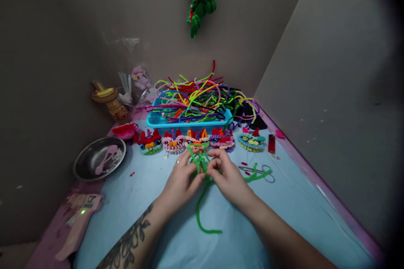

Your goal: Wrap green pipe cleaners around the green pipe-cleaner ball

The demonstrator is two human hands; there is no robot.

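Between my two hands, over the middle of the table, is a shape of bent green pipe cleaners (pixel 199 160) with several loops. My left hand (pixel 183 175) pinches it from the left, thumb and fingers closed on the stems. From the right, my right hand (pixel 226 173) grips it with curled fingers. A long green tail (pixel 198 214) curves down from the shape onto the blue sheet. Just right of my right hand, more green pipe cleaner (pixel 257 175) lies across a pair of scissors (pixel 268 174). Parts of the stems are hidden behind my fingers.
Behind my hands, a row of colourful pipe-cleaner animal heads (pixel 150 142) stands before a blue tray (pixel 189 125) heaped with pipe cleaners. At left are a metal bowl (pixel 82 164) holding a pink scoop and a pink glue gun (pixel 75 227). A red lighter (pixel 272 144) lies at right.
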